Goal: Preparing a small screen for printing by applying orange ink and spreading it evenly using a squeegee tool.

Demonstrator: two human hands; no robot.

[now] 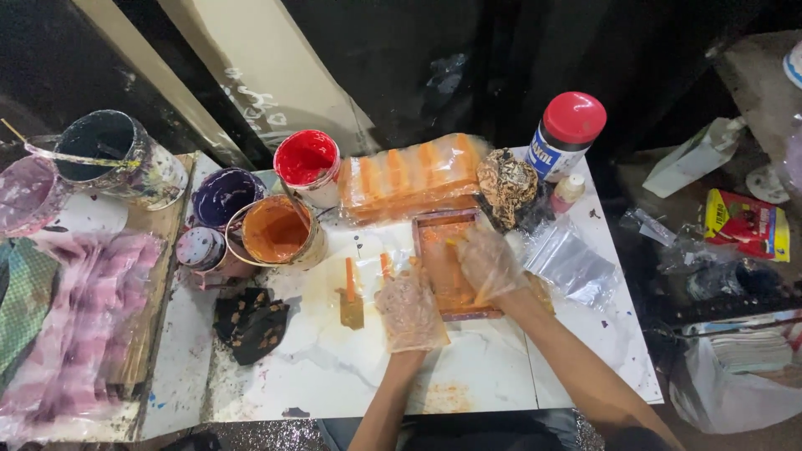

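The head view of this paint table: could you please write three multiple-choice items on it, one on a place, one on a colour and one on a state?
1. Where does the small framed screen lie?
A. Inside the purple paint tub
B. On the white table, under both hands
C. On the pink cloth

2. What colour is the paint in the tub at the back, beside the stack of orange-striped packets?
A. Red
B. Green
C. White

3. What covers the left hand and the right hand?
A. Nothing, they are bare
B. Thick black rubber gloves
C. Thin clear plastic gloves

Answers: 1 B, the orange-smeared frame rests on the white table with both hands on it. 2 A, the open tub shows bright red paint. 3 C, crinkled transparent film wraps both hands.
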